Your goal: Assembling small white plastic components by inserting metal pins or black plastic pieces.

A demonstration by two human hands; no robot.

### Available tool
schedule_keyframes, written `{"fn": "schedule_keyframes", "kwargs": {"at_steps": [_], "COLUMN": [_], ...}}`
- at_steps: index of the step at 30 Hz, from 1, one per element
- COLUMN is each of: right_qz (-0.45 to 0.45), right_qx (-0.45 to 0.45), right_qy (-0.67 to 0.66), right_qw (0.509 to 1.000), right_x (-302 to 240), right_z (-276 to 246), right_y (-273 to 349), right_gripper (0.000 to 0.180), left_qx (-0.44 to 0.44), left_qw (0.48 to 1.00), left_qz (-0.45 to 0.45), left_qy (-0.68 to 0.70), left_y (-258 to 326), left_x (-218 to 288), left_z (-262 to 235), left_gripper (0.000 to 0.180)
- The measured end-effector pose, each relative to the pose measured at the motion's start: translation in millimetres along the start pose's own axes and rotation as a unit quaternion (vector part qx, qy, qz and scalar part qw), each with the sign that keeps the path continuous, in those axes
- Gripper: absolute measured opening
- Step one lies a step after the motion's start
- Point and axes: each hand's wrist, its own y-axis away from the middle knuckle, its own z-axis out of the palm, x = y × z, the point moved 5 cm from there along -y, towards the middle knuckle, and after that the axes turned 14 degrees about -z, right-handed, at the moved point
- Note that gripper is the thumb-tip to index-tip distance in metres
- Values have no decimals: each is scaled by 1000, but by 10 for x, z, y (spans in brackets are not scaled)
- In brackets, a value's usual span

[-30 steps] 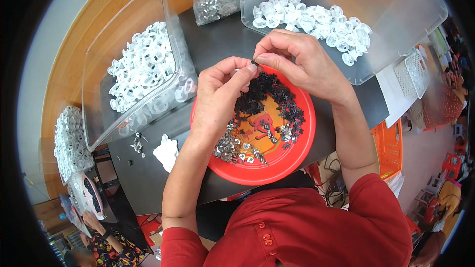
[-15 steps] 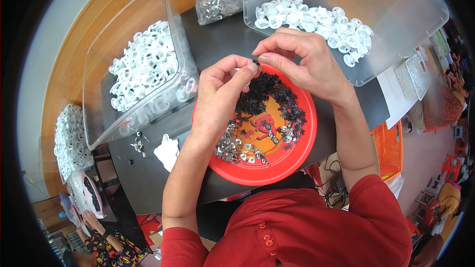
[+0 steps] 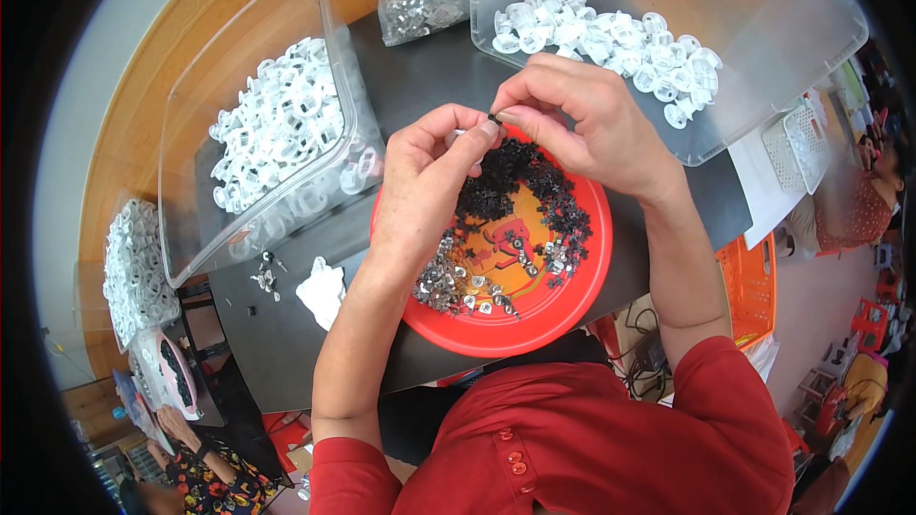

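Observation:
Above the far rim of a round red tray [image 3: 496,344], my two hands meet at the fingertips. My left hand [image 3: 434,160] is closed in a pinch round a small white plastic piece [image 3: 477,168], mostly hidden by the fingers. At its thumb tip shows a tiny black plastic part [image 3: 493,118]. My right hand [image 3: 593,124] is closed too, thumb and forefinger pinching at that black part. Under the hands, the tray holds a heap of black plastic parts [image 3: 498,176] and, towards its near left, a pile of small silver metal pieces [image 3: 441,278].
At left a clear bin [image 3: 250,229] holds many white round plastic pieces; another clear bin [image 3: 763,67] stands far right. A bag of metal pieces [image 3: 425,14] lies between them. A crumpled white tissue [image 3: 322,292] is left of my forearm. A co-worker's hand [image 3: 178,427] shows lower left.
My right hand's fingertips have shifted slightly, and closed in over the black part, which shows less now. My left hand stays in place.

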Motion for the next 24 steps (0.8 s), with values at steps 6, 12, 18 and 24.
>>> {"fn": "schedule_keyframes", "kwargs": {"at_steps": [6, 12, 18, 24], "right_qz": [-8, 7, 28, 24], "right_qx": [9, 12, 16, 19], "right_qy": [8, -15, -20, -22], "right_qw": [1000, 1000, 999, 999], "right_x": [16, 13, 25, 40], "right_z": [2, -3, -11, 8], "right_y": [4, -11, -10, -1], "right_gripper": [8, 8, 9, 10], "left_qx": [-5, -11, -6, -4], "left_qw": [1000, 998, 998, 999], "left_qz": [4, 7, 10, 18], "left_qy": [31, 57, 54, 48], "left_y": [-15, -26, 8, 3], "left_x": [-5, -24, 27, 14], "left_z": [-8, -30, -3, -18], "left_gripper": [20, 24, 18, 14]}}
